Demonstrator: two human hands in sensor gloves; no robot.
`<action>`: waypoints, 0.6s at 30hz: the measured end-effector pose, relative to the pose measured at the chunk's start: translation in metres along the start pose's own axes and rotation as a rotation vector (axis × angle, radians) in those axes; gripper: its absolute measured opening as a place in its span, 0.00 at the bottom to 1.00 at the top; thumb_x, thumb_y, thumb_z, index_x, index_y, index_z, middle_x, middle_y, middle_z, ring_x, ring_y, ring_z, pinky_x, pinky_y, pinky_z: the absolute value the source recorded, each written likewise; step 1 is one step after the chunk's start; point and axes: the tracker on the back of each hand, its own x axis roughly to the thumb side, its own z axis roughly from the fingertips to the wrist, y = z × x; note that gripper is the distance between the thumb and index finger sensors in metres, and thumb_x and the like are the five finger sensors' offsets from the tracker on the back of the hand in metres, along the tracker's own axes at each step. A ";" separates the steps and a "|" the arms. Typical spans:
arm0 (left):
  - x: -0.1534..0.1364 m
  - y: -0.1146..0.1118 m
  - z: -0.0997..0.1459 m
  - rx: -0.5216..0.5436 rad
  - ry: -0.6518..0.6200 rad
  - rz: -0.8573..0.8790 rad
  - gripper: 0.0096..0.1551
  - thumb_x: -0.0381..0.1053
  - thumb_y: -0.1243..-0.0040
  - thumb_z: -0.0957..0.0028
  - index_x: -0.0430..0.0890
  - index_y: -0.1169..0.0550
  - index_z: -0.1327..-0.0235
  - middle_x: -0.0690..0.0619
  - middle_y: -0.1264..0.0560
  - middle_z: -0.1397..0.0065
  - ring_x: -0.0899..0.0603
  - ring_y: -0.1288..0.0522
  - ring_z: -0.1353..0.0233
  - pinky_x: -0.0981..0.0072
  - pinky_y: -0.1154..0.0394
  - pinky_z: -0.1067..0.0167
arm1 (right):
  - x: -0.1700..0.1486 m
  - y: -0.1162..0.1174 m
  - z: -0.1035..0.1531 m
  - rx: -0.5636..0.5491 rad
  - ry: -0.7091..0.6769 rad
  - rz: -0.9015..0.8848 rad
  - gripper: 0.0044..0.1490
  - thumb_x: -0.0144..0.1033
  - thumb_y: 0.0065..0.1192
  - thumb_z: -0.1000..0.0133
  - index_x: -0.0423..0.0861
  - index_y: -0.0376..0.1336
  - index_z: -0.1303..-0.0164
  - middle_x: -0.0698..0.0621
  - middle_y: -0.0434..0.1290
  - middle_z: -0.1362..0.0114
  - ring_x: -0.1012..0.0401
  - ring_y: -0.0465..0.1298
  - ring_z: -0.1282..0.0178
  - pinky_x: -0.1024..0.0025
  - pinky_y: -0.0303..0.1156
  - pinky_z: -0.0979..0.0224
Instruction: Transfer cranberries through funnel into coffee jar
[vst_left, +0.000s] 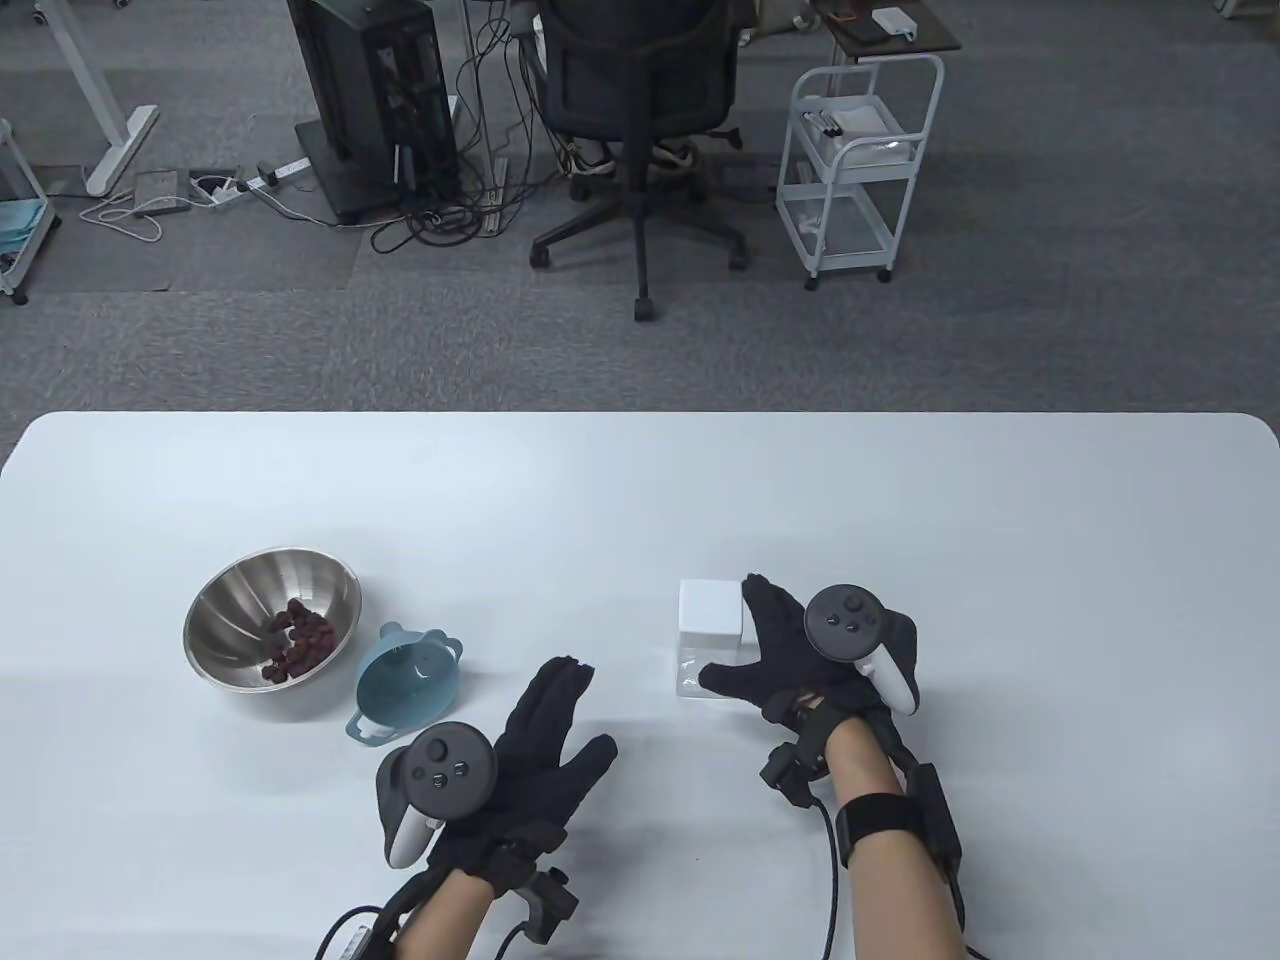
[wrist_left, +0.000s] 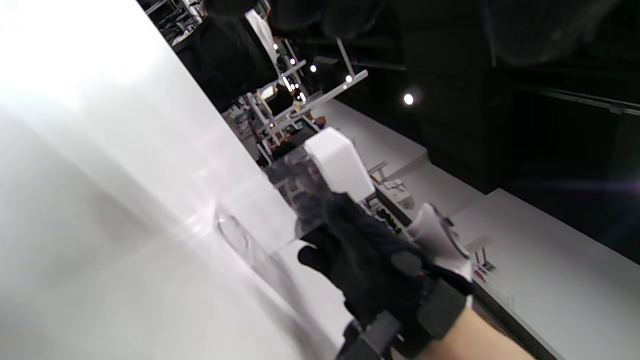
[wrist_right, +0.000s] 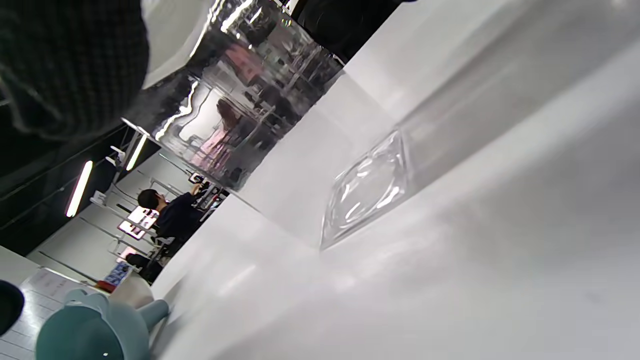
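Note:
A clear square coffee jar (vst_left: 708, 640) with a white lid stands on the white table (vst_left: 640, 500), right of the middle. My right hand (vst_left: 738, 635) grips it, fingers along its right side and thumb at its near base. The left wrist view shows the jar (wrist_left: 336, 167) and that hand (wrist_left: 360, 250) around it. The right wrist view shows the jar's glass wall (wrist_right: 260, 120) close up. A steel bowl (vst_left: 240, 600) at the left holds cranberries (vst_left: 298, 640). A blue funnel (vst_left: 410, 685) lies beside it and shows in the right wrist view (wrist_right: 95, 327). My left hand (vst_left: 580, 712) is open and empty, right of the funnel.
The table's far edge lies beyond the objects. On the floor behind it stand an office chair (vst_left: 640, 110), a white cart (vst_left: 855, 160) and a computer tower (vst_left: 370, 90).

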 end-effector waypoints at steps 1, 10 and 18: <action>0.000 0.000 0.000 0.000 0.001 0.000 0.54 0.76 0.52 0.47 0.46 0.43 0.15 0.41 0.51 0.10 0.26 0.49 0.13 0.28 0.47 0.23 | -0.002 0.002 -0.003 0.015 0.001 -0.043 0.75 0.62 0.81 0.62 0.44 0.39 0.19 0.41 0.41 0.13 0.37 0.47 0.17 0.36 0.45 0.21; 0.004 0.000 -0.002 -0.001 -0.003 -0.028 0.54 0.76 0.52 0.47 0.46 0.44 0.14 0.41 0.51 0.10 0.25 0.50 0.13 0.28 0.48 0.23 | -0.003 0.006 -0.006 -0.098 -0.025 -0.046 0.61 0.58 0.84 0.62 0.51 0.52 0.26 0.44 0.53 0.14 0.37 0.53 0.17 0.36 0.50 0.22; 0.034 -0.005 -0.007 -0.047 -0.080 -0.141 0.52 0.73 0.53 0.45 0.46 0.47 0.14 0.40 0.54 0.10 0.25 0.53 0.13 0.29 0.50 0.23 | 0.016 0.000 0.017 -0.136 -0.095 -0.043 0.61 0.57 0.83 0.61 0.43 0.53 0.27 0.40 0.67 0.23 0.42 0.74 0.27 0.46 0.71 0.31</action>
